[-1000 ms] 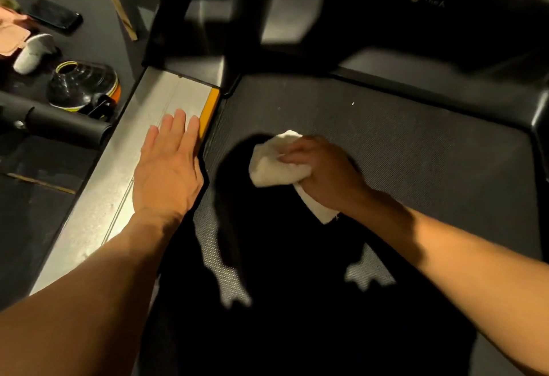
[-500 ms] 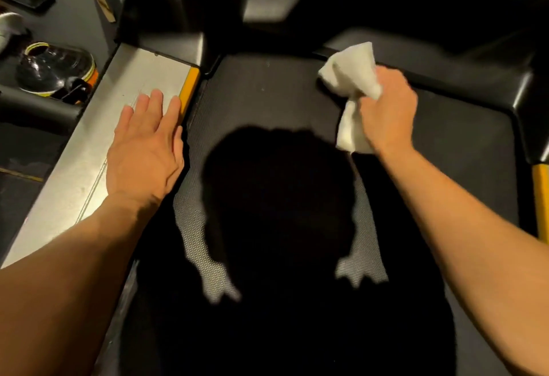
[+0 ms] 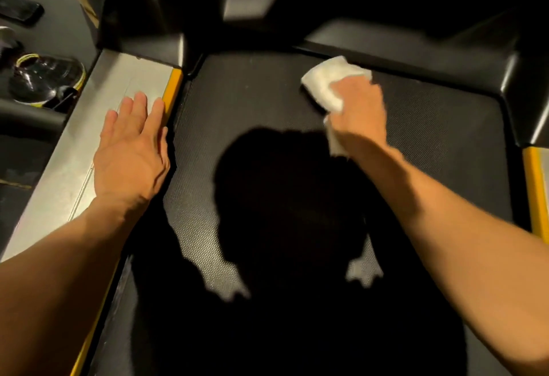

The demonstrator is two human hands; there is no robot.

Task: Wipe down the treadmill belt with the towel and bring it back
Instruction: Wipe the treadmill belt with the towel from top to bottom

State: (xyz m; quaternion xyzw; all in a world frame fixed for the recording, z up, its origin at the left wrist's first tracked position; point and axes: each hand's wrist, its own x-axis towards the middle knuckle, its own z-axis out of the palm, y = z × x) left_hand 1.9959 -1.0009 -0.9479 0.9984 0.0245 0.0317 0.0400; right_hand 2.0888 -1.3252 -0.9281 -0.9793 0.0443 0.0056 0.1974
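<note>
1. The belt [image 3: 237, 114] is the largest thing in view: a dark textured surface running from the near edge up to the black hood [image 3: 416, 49] at its far end. A dark shadow of the person covers much of its near half.
2. The hood stretches across the far end of the belt and bends down at the far right corner.
3. The left rail [image 3: 74, 150] is a grey metal strip along the belt's left edge, with a yellow trim [image 3: 172, 87] on its inner side. A matching yellow strip [image 3: 534, 191] shows at the belt's right edge.
4. The left hand [image 3: 130, 156] lies flat, palm down, fingers spread and straight, on the left rail beside the trim; it holds nothing.
5. The right hand [image 3: 356, 114] is clenched on the towel [image 3: 326, 81], pressing it against the belt near the far edge, just before the hood and right of centre.
6. The towel is white and bunched; part sticks out ahead of the fingers and a tail hangs out below the wrist.
7. On the floor [image 3: 44, 25] left of the rail sits a dark glossy object with a yellow rim [image 3: 44, 78], blurred; what it is cannot be told.
8. A flat dark device [image 3: 20, 12] lies on the floor farther back, at the left edge of view.
</note>
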